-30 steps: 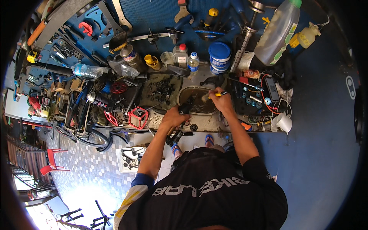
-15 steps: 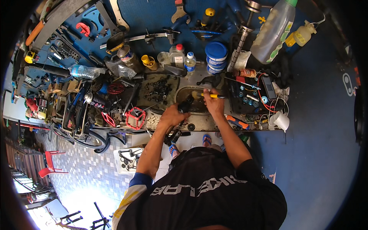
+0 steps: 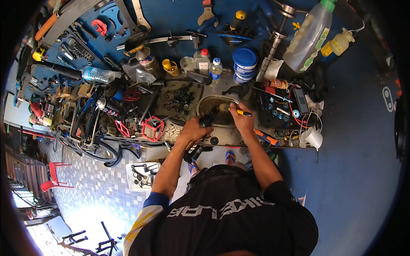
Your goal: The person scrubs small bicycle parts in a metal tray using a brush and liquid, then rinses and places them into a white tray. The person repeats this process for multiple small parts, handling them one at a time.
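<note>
My right hand is closed round a brush with a yellow and black handle. Its pale bristles point left, at or very near the end of a black bike part. My left hand grips that part at the near left rim of a metal basin with brownish liquid in it. Another dark piece shows below my left wrist, past the bench edge; whether it belongs to the held part I cannot tell.
Small dark parts lie on a tray left of the basin, near red pedals. Bottles and a blue-lidded tub stand behind. Nuts and a phone lie at right. A white basket of parts sits below the bench.
The brush has tilted, its handle end dropping, and its bristles now sit by the black part. My left hand keeps its grip. The whole view has shifted slightly.
</note>
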`<state>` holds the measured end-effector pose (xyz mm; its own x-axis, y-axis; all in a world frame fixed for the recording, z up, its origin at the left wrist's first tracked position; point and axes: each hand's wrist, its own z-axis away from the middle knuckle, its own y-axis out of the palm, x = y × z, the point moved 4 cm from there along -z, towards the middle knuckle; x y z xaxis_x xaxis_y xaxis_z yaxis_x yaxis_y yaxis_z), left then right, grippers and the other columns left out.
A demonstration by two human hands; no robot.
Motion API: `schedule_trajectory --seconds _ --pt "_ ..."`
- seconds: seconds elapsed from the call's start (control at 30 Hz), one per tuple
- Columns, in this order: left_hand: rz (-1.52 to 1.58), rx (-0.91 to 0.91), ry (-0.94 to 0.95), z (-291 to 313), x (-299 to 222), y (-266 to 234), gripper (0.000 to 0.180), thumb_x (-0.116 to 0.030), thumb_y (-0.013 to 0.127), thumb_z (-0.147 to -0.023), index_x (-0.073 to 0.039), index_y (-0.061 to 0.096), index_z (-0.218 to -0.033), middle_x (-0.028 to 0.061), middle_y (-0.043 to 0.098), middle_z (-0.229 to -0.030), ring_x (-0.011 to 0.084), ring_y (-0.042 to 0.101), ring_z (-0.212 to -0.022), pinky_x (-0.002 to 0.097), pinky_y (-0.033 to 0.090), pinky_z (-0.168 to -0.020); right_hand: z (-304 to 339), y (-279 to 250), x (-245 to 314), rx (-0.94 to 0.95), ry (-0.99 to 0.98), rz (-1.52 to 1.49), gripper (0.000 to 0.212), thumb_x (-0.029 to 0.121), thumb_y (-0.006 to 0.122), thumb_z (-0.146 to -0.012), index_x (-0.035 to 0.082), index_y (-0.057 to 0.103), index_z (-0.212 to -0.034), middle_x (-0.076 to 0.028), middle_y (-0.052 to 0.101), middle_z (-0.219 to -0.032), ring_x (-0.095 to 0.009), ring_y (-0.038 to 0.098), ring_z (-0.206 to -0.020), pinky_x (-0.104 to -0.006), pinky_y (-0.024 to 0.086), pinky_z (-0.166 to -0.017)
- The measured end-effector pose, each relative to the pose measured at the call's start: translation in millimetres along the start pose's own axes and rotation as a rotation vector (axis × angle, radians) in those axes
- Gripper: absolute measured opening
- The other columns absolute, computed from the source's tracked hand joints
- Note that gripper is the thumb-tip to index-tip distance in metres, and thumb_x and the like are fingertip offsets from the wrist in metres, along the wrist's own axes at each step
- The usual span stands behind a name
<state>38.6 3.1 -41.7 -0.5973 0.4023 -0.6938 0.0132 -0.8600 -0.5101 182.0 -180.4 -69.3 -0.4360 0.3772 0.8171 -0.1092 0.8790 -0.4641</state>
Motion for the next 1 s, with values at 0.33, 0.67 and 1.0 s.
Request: schedule_trajectory --seconds 0.33,0.67,1.0 --pt "0.351 0.08 0.019 4 22 7 0.05 -0.033 0.079 -0.085 0.0 0.064 -0.118 0.011 0.073 -0.087 0.0164 0.067 -0.062 0.0316 0.054 -0.053 -7 -20 -5 0.145 0.107 0.096 0.044 0.042 0.073 -0.092 0.001 0.059 -0.082 -0.02 0.064 -0.071 -0.039 0.066 -0.068 -0.0447 0.05 -0.062" --pt "0.889 0.305 0.043 0 29 15 0.054 -0.024 0.075 -0.091 0.0 0.051 -0.133 0.0087 0.067 -0.088 0.019 0.069 -0.076 0.0375 0.061 -0.058 10 -26 -35 0.244 0.044 0.205 0.052 0.058 0.073 -0.088 0.006 0.067 -0.089 -0.014 0.073 -0.079 -0.038 0.072 -0.074 -0.0475 0.056 -0.068" --pt "1.294 0.569 -0.056 3 3 10 0.051 -0.027 0.07 -0.089 -0.005 0.051 -0.13 0.0203 0.072 -0.109 0.0266 0.068 -0.079 0.0292 0.053 -0.049 16 -35 -23 0.378 -0.054 0.3 0.039 0.045 0.074 -0.081 0.011 0.069 -0.098 -0.011 0.074 -0.087 -0.035 0.072 -0.085 -0.0472 0.055 -0.073"
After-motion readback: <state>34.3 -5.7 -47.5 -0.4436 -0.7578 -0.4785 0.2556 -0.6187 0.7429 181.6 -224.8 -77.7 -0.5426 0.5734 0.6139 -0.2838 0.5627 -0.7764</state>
